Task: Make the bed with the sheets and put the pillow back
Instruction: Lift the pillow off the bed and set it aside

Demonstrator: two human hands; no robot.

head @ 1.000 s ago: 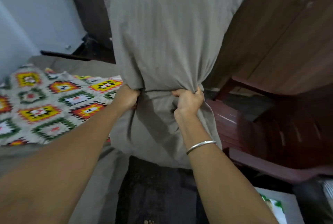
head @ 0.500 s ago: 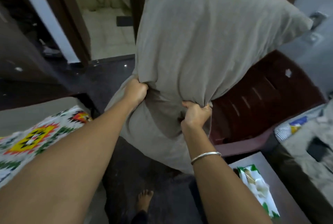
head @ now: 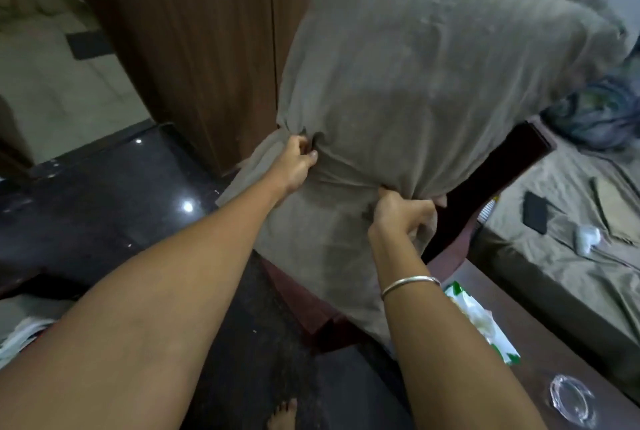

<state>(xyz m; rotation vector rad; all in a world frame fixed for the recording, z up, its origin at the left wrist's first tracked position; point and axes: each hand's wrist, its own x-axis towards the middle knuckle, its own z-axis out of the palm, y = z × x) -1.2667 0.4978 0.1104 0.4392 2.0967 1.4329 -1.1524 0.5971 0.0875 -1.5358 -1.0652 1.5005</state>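
Both fists bunch the pillow (head: pixel 426 83) case, left hand (head: pixel 296 161) and right hand (head: pixel 403 213), probably so the filling settles before bedding it.

A bed (head: pixel 554 267) at the right wears a rumpled grey-green sheet (head: pixel 568 187). On it lie 1 dark phone (head: pixel 535 212), 1 small white object (head: pixel 586 238) just beside it, and a bundle of dark cloth (head: pixel 599 114) farther back. A brown table (head: pixel 540 353) nearer the camera carries 1 green-and-white packet (head: pixel 481 322) and 1 glass dish (head: pixel 569 400). The floor (head: pixel 104 194) is dark and glossy, with 1 bare foot (head: pixel 282 417) on it.
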